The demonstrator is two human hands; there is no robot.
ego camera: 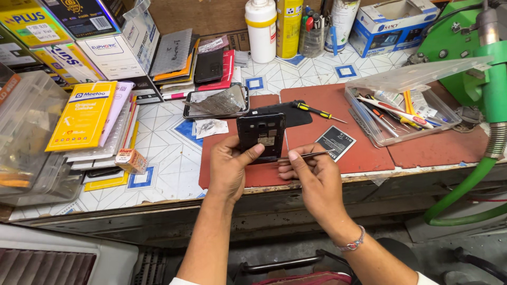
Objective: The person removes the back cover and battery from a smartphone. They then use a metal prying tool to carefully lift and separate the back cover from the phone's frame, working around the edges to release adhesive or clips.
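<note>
My left hand (228, 168) grips a black phone (261, 135) with its back cover off, held upright over the red mat (364, 153) at the bench's front edge. My right hand (312, 177) pinches thin metal tweezers (309, 155), whose tip points left toward the phone's lower edge. A flat black battery (336, 142) lies on the mat just right of the phone. Behind the phone lie a black back cover (296, 113) and a small screwdriver (316, 110) with a yellow and black handle.
A clear plastic box (401, 113) of small tools stands open at the right. A phone tray (216, 103), stacked boxes and packets (84, 113) fill the left. Bottles (261, 29) stand at the back. A green machine with a hose (488, 105) is at the far right.
</note>
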